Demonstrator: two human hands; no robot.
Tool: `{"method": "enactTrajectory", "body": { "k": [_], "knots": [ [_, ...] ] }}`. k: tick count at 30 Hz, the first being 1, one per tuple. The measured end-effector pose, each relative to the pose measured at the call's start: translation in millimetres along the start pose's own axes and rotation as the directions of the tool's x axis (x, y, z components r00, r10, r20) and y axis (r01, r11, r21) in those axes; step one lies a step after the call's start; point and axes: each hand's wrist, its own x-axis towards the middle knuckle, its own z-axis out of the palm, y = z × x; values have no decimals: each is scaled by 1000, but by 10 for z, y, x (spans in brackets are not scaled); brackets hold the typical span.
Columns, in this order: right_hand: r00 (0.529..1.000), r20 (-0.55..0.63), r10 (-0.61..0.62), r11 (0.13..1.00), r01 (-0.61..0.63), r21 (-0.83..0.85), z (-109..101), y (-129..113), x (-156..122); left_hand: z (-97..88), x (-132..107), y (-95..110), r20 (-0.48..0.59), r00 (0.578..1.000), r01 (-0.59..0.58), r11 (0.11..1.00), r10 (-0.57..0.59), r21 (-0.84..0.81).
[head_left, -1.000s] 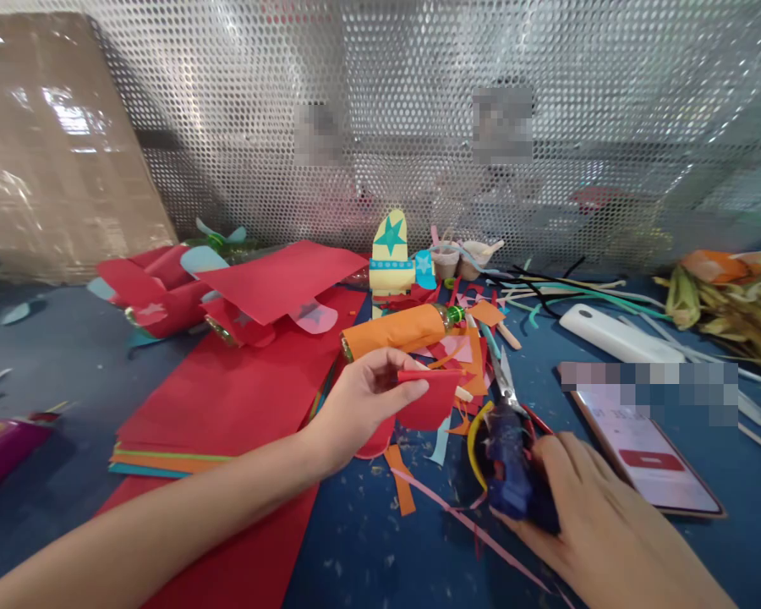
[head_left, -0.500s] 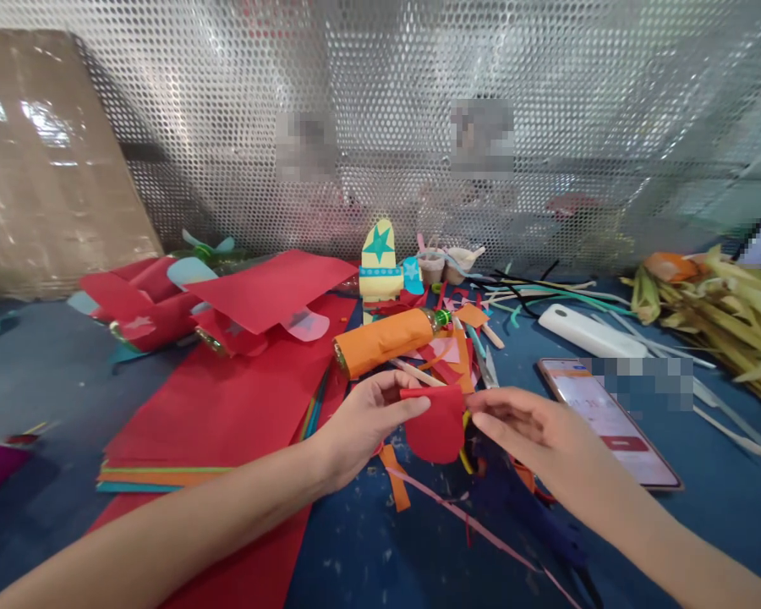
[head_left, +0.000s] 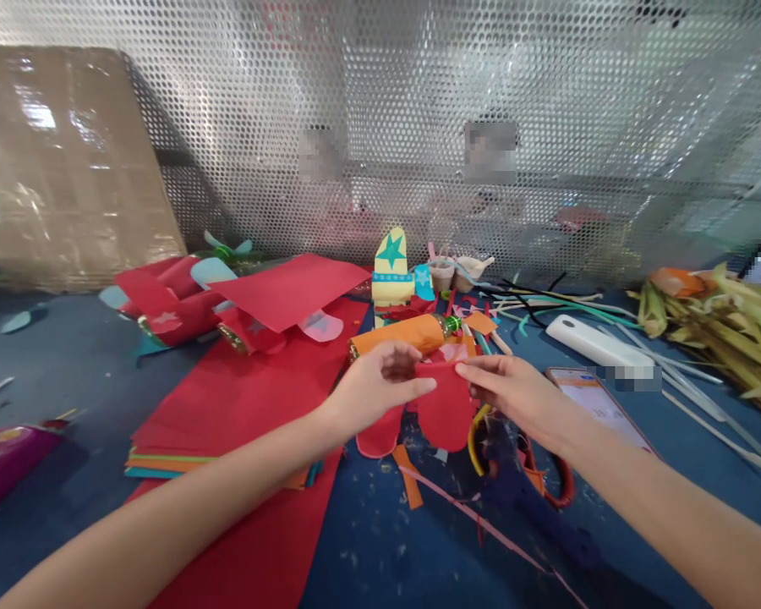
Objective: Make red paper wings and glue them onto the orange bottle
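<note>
A rounded red paper cut-out hangs above the blue table in the middle of the view. My left hand pinches its upper left edge with thumb and fingers closed. From the right, my right hand pinches its upper right corner. Just behind the hands lies a bottle wrapped in orange paper. Below the cut-out lie paper scraps and a blue-handled tool, partly hidden by my right wrist.
A stack of red and coloured paper sheets lies at left, with red paper-covered models behind it. A phone, a white case, green leaves and thin strips fill the right. A perforated metal screen closes the back.
My right hand has left the blue-handled tool on the table and risen to the red cut-out, taking its right corner. The left hand kept its grip and lifted the piece slightly.
</note>
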Motion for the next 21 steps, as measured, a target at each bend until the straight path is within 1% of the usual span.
{"method": "enactTrajectory", "body": {
  "k": [1,2,3,4,5,6,8,12,17,21],
  "knots": [
    [1000,19,17,1000,-17,-3,-20,-8,60,-69,39,14,-27,998,-54,997,56,62],
    [999,39,36,999,-36,-8,-37,-16,121,-140,74,25,-55,973,-193,922,224,337],
    [997,57,58,998,-57,-15,-51,-23,182,-208,107,28,-32,930,-270,740,366,617],
    [994,72,78,997,-77,-23,-61,-28,242,-271,136,22,-25,918,-273,673,397,687],
    [992,83,96,995,-94,-30,-66,-31,302,-325,161,6,4,917,-273,620,399,735],
    [990,93,111,993,-107,-39,-68,-31,361,-369,182,-17,29,921,-267,576,389,773],
    [985,106,133,990,-128,-56,-68,-25,475,-428,215,-75,39,932,-242,535,361,810],
    [983,96,157,985,-149,-84,-91,3,659,-467,248,-158,58,954,-203,492,293,847],
    [982,75,171,981,-163,-105,-145,34,740,-463,264,-164,101,968,-205,491,231,847],
    [978,91,186,977,-174,-126,-146,39,724,-446,281,-161,89,976,-180,515,196,838]
  ]
}}
